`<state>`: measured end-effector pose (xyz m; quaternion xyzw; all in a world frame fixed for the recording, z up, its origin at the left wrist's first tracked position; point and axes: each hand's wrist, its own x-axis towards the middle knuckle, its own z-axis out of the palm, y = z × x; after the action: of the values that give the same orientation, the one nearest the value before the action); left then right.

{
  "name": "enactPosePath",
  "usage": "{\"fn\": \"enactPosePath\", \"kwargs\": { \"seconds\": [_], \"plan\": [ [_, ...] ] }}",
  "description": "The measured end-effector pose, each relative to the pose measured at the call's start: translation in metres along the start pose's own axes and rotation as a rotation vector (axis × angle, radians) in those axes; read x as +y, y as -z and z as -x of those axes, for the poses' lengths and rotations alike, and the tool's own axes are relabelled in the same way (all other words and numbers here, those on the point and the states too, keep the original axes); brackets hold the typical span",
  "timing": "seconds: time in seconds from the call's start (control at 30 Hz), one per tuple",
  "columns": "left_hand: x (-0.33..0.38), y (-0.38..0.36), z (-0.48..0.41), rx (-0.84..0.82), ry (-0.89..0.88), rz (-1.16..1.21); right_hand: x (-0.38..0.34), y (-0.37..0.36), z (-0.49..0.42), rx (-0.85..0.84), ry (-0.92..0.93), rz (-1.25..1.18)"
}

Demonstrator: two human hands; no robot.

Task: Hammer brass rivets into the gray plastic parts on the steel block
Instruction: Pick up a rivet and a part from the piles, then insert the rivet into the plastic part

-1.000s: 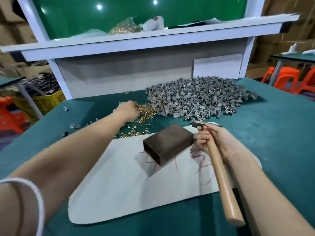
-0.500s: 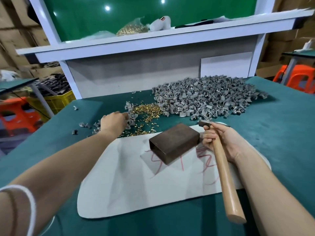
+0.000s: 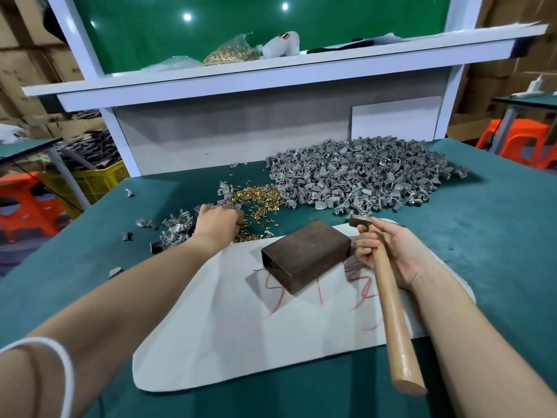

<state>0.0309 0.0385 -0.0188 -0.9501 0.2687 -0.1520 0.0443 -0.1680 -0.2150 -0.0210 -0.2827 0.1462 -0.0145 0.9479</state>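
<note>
The hammer (image 3: 391,321) was gripped by the right hand (image 3: 388,254) right of the steel block (image 3: 304,254). Left of it, the left hand (image 3: 218,223) was sunk among rivets (image 3: 259,200) and gray parts (image 3: 176,232), its grasp unclear.

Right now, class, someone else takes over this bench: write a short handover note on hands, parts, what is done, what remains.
Left hand: down among the small heap of gray parts beside the brass rivets; what it holds is hidden.
Right hand: grips the hammer close to its head, beside the steel block.
The block's top is bare; it lies on the white mat. The big pile of gray plastic parts lies behind.
Done: cannot tell. Left: set part and rivet on the block, hammer.
</note>
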Motion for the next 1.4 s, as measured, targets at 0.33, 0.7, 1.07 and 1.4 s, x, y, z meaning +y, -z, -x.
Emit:
{"fn": "enactPosePath", "kwargs": {
  "seconds": [0.33,0.7,1.07,1.4],
  "plan": [
    [-0.001,0.004,0.001,0.005,-0.076,-0.032,0.001,-0.004,0.005,0.026,0.011,0.026],
    [0.001,0.008,-0.001,0.090,-0.111,-0.055,0.005,-0.015,-0.001,0.600,0.290,0.698],
    [0.098,0.035,0.098,0.456,0.192,1.281,-0.006,0.002,0.012,1.073,0.419,1.653],
    [0.103,0.042,0.113,0.278,0.085,1.488,0.054,-0.059,0.025,0.063,1.010,1.709]
  ]
}}
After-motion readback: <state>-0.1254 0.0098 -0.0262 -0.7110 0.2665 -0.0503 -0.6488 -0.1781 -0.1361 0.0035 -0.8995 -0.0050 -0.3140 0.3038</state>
